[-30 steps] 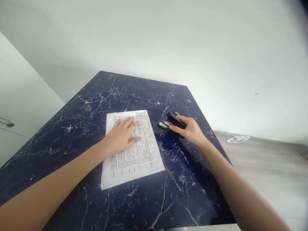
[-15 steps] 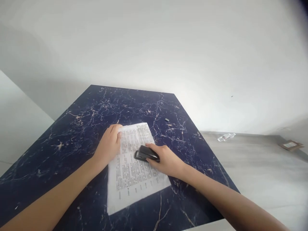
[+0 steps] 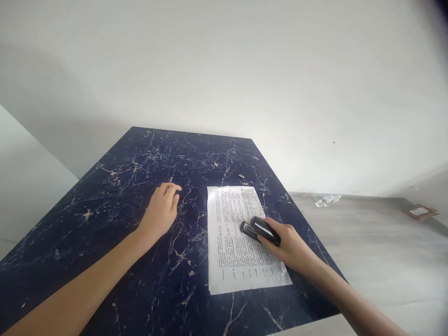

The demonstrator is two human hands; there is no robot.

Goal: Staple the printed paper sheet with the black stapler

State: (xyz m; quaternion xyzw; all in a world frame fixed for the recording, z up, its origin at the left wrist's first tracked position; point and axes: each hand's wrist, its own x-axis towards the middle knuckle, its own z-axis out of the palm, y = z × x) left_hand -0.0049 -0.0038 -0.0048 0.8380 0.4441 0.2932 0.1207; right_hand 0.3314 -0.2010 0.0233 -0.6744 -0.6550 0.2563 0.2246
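Well, stapler (image 3: 261,231): lay aslant over rt half of the printed papers (image 3: 233,252), w/ front end toward the left & upper and lower arms apart there. Couldn't tell if touching the papers or just above.
Right hand (image 3: 287,241): closed round rear part of stapler, w/ thumb along near side & index finger over far side.
Stapler grip: best, by judgement, w/ light squeeze only, so as not to press the arms together by accident; called for fingertips well back from the gaping front & a level hold, w/o dragging on the print.
Papers: lay roughly flat, w/ edges a bit uneven at near left corner. Prob. wanted squaring up & steadying from the free side, being apt to slip.
Left hand (image 3: 161,207): half-curled, w/ fingers close together & thumb slightly off; well apart from papers, to left. Nothing seen in it; couldn't tell if resting on the marbled table (image 3: 140,172) or just over.
Small grey piece (image 3: 241,176): lay on table, just past far edge of papers; too small to ID.
Floor (image 3: 367,252): bore clear plastic wrap (image 3: 327,200) & brown package (image 3: 421,211) farther rt.
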